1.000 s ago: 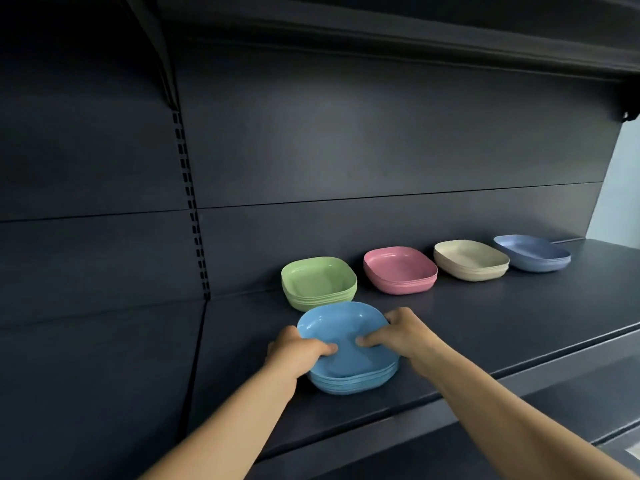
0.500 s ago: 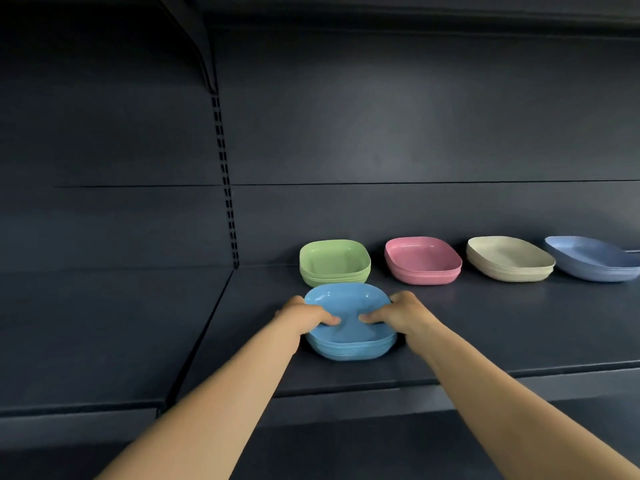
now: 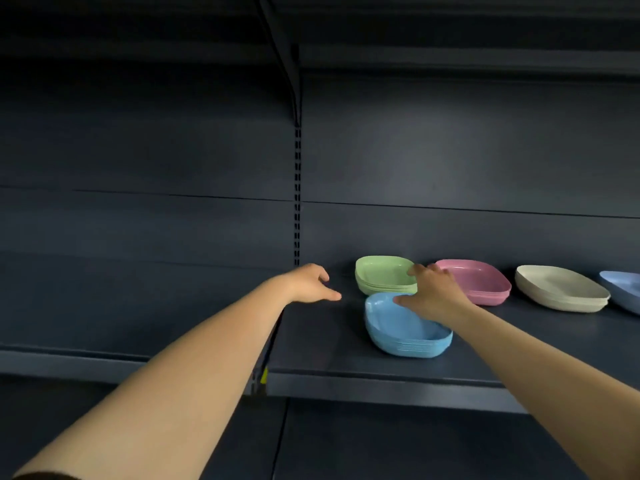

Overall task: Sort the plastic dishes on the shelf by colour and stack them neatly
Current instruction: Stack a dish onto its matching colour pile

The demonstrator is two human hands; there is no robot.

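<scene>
A stack of light-blue dishes [image 3: 407, 332] sits near the front of the dark shelf [image 3: 346, 355]. Behind it a row runs along the back: a green stack [image 3: 382, 274], a pink stack [image 3: 479, 282], a cream stack [image 3: 561, 289] and a darker blue stack [image 3: 623, 289] cut off by the right edge. My right hand [image 3: 431, 292] hovers over the far rim of the light-blue stack, fingers spread, holding nothing. My left hand [image 3: 311, 282] is off to the left of the dishes, fingers relaxed, above bare shelf.
A slotted upright [image 3: 297, 195] and a bracket [image 3: 287, 64] divide the shelf bays. The upper shelf overhangs at the top. The left bay's shelf [image 3: 121, 306] lies lower and bare. A lower shelf [image 3: 381, 445] shows below the front edge.
Both hands have let go of the light-blue stack. My left hand moved away to the left, my right hand lifted toward the green stack. The view shifted leftward.
</scene>
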